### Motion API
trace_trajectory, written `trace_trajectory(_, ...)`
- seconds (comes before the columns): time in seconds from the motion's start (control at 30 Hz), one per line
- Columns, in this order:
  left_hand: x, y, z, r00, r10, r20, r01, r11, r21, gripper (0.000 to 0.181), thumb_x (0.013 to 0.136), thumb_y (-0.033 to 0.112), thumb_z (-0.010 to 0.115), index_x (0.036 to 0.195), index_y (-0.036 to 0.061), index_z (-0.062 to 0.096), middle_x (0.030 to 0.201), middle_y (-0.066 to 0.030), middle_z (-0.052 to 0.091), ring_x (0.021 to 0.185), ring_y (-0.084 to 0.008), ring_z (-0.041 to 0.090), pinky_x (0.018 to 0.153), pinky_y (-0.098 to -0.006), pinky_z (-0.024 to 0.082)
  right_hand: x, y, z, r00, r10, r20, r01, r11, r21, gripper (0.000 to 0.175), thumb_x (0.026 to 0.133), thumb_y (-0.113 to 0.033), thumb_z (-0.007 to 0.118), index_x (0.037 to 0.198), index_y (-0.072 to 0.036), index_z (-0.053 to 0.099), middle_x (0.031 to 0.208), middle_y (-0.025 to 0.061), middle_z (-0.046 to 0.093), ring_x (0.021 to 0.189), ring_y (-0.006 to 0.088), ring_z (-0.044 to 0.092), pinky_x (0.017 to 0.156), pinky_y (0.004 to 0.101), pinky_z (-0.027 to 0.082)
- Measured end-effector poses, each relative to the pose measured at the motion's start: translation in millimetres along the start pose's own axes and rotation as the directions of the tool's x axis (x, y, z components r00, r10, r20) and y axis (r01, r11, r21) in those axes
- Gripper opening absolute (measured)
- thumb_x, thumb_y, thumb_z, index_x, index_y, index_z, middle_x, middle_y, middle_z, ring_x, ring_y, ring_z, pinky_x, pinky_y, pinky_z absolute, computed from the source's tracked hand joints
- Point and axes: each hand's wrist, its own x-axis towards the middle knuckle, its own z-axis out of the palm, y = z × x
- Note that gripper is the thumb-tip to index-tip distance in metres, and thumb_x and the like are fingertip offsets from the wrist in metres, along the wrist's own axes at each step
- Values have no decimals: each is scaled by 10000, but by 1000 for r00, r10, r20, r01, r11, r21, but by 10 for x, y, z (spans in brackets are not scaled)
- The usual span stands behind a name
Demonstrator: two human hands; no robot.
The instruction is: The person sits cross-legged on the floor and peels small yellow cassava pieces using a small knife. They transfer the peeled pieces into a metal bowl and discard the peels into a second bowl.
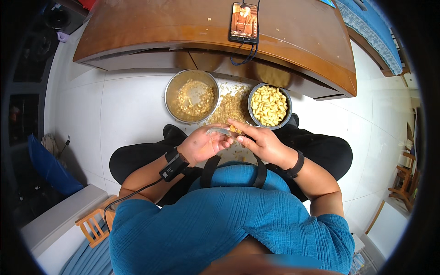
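My left hand (202,142) has its palm turned up, and a curved metal tool (220,131), perhaps a small blade, lies across its fingers. Close against it, my right hand (263,139) holds a small yellow-brown piece (235,129) at the fingertips, by the tool's end. Which fingers grip the tool is partly hidden. Beyond the hands at left, a wide metal basin (167,103) contains wet yellowish pieces. A smaller dark-rimmed pot (289,103) at right is full of pale yellow pieces (269,106). Brown scraps (232,106) are scattered on the floor between the two containers.
A brown wooden table (154,27) stands just beyond the containers, with a lit phone (244,22) and its cord (252,55) at the edge. My black-trousered knees flank the hands. A wooden chair (94,223) stands at lower left, near a blue umbrella-like item (51,168).
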Motion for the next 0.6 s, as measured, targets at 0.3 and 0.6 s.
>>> trace_trajectory(0.3, 10, 2, 45, 991, -43, -130, 55, 994, 91, 204, 983, 61, 584, 1161, -33, 614, 1034, -121, 668, 926, -203, 634, 835, -303, 536, 12, 89, 41, 999, 18, -28, -11, 975, 222, 451, 1040, -176, 602, 1482, -115, 534, 1050, 75, 709, 885, 170, 667, 817, 301, 528)
trace_trajectory(0.6, 11, 51, 122, 988, -31, -152, 70, 962, 263, 173, 1004, 58, 568, 1146, -21, 629, 1027, -83, 678, 880, -153, 618, 785, -266, 513, 59, 119, 44, 989, 135, 53, -145, 902, 407, 412, 1071, -171, 558, 1478, -110, 554, 766, -45, 511, 671, 39, 427, 599, 206, 383)
